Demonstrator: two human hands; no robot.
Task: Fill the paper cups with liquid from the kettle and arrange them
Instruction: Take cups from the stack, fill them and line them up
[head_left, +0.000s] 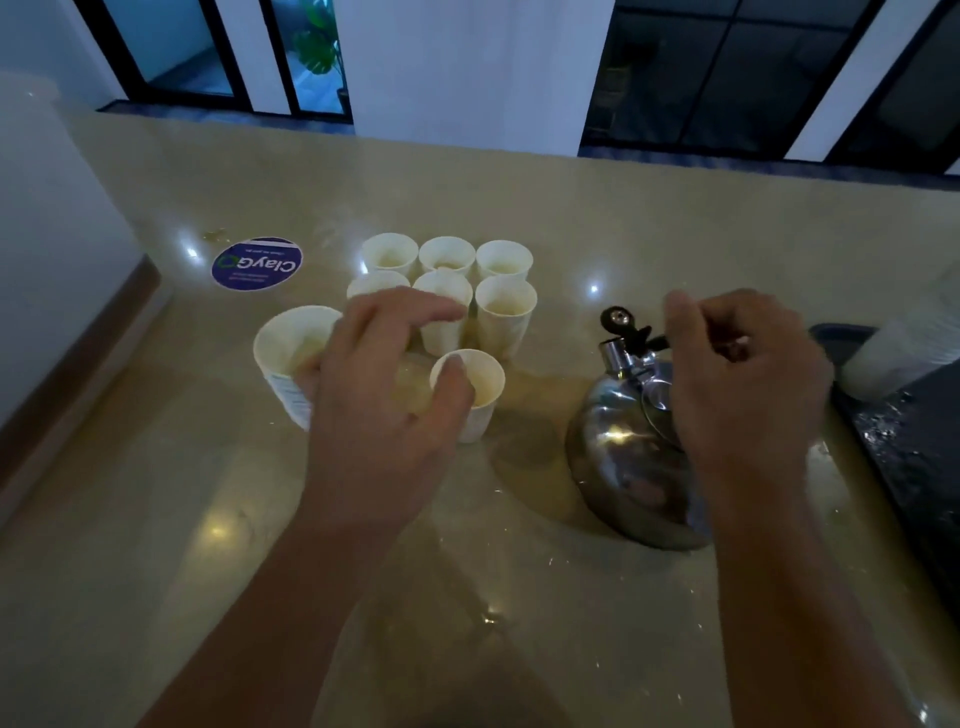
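Dim room, glossy beige bench (519, 208) with dark-framed windows behind. We count eight paper cups: six small ones in a tight two-by-three block (449, 283), one small cup (475, 395) nearer us, one larger cup (291, 358) at left. Pale liquid shows in several. One steel kettle (623, 457) sits right of the cups, its black spout cap (615, 319) flipped up. One round blue sticker (257, 263) lies beyond the larger cup; one dark tray (909, 467) at the right edge.

Our left hand (384, 384) is spread over the cups, fingers loosely curled, thumb tip at the near cup's rim, gripping nothing we can see. Our right hand (748, 379) hovers above the kettle, fingers curled in; whether it pinches the handle we cannot tell.
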